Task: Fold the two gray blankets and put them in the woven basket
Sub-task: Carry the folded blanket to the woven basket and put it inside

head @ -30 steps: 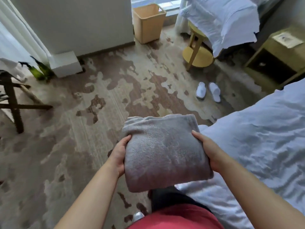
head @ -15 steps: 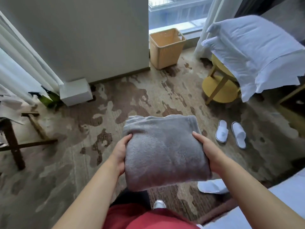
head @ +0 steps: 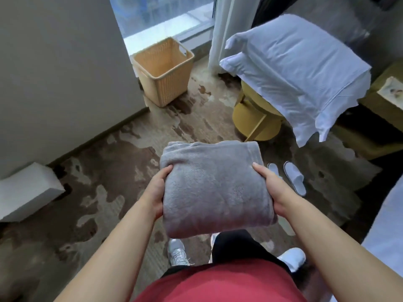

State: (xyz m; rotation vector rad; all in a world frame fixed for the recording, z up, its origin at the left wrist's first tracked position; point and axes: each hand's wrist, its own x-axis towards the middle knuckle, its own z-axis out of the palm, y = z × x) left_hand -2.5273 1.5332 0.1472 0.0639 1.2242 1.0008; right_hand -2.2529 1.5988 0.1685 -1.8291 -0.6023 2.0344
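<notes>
A folded gray blanket (head: 214, 188) is carried in front of me at waist height. My left hand (head: 156, 191) grips its left edge, thumb on top and fingers hidden underneath. My right hand (head: 273, 189) grips the right edge the same way. The woven basket (head: 163, 71), tan and square with cut-out handles, stands on the carpet by the window, ahead and to the left of the blanket. What shows of its inside holds nothing. A second gray blanket is not in view.
A white wall (head: 54, 73) runs along the left, with a white box (head: 26, 190) at its foot. Two white pillows (head: 298, 70) lie on a yellow round table (head: 255, 118) at right. White slippers (head: 292, 177) sit on the carpet. A bed corner (head: 390, 225) shows far right.
I have walked closer to the basket, and it now looks larger and nearer. The bed has slid out to the right edge. Both hands hold the blanket as before.
</notes>
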